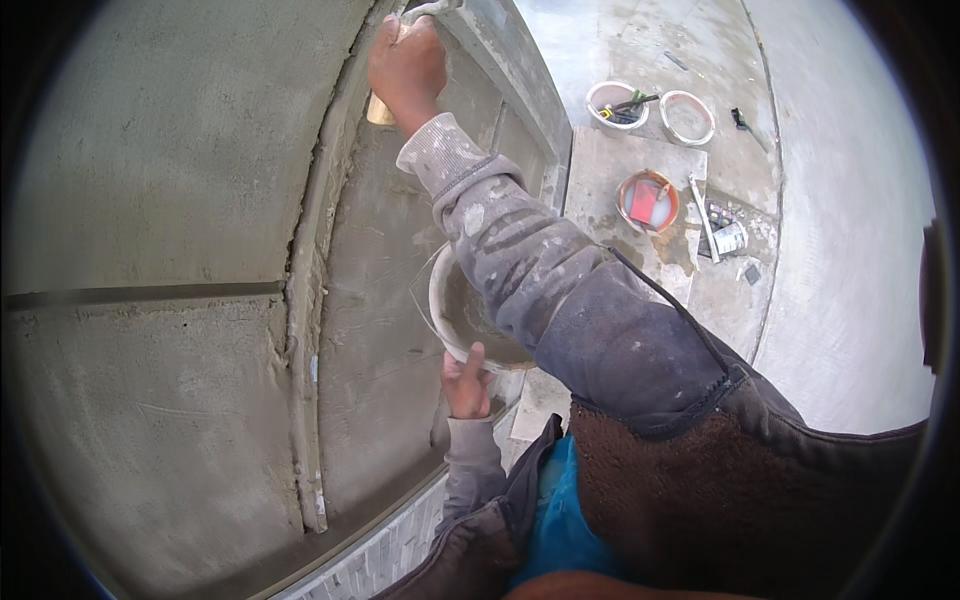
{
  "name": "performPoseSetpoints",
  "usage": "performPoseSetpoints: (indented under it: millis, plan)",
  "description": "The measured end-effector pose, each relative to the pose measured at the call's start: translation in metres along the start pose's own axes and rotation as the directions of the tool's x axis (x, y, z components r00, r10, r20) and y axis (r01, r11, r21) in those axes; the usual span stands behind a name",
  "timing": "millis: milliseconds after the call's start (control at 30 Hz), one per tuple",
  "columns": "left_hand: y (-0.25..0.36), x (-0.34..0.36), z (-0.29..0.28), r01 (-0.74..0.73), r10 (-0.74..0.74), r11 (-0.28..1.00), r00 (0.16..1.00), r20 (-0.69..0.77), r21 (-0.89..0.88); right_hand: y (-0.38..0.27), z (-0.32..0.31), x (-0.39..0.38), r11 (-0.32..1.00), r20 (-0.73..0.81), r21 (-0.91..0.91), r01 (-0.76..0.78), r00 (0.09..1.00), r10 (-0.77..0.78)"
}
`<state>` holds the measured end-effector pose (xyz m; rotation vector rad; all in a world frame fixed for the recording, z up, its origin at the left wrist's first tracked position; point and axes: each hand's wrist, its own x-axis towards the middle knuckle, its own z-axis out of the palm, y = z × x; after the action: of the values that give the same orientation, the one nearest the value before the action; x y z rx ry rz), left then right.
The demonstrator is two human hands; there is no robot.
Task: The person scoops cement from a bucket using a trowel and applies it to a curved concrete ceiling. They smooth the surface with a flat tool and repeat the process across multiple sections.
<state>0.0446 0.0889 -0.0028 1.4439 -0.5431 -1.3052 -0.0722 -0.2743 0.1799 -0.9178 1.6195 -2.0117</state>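
My right hand [408, 68] is raised high against the wall, its fingers wrapped round the wooden handle [380, 111] of what looks like a trowel. Grey metal shows just above the fist; most of the blade is out of view or hidden. Lower down, my left hand [467, 384] grips the near rim of a round pale bucket [440, 300], thumb over the edge. Wet grey mortar coats the bucket's inside, and a thin wire handle hangs at its left. My right sleeve covers part of the bucket. Beside both hands runs a grey plastered wall [375, 260] with a raised vertical strip [308, 350].
Far below on the floor stand a white bucket of tools [600, 97], another white bucket [687, 118] and an orange bucket [627, 200] with cloudy water and a red piece. A pale bar [703, 220] and a tipped white container [730, 238] lie near them. A black-headed tool [740, 119] lies farther right.
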Motion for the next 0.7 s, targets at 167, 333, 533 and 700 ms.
performPoseSetpoints:
  millis: [167,333,533,700]
  plan:
    - [0.000,-0.003,0.010,0.010,-0.010,0.997,1.000,-0.003,-0.081,-0.007,-0.035,-0.015,0.561,0.677,0.528,-0.638,0.715,0.176]
    - [0.004,0.013,0.026,-0.014,0.012,0.994,1.000,-0.017,-0.112,0.041,-0.204,-0.012,0.759,0.902,0.153,-0.633,0.404,0.155]
    - [0.013,0.048,0.073,-0.128,0.118,0.989,0.985,0.129,0.072,0.126,-0.314,-0.009,0.658,0.940,-0.332,0.676,0.181,0.289]
    - [0.029,0.051,0.112,-0.273,0.222,0.940,0.945,0.239,0.206,0.160,-0.294,-0.030,0.488,0.856,-0.390,0.781,0.111,0.505]
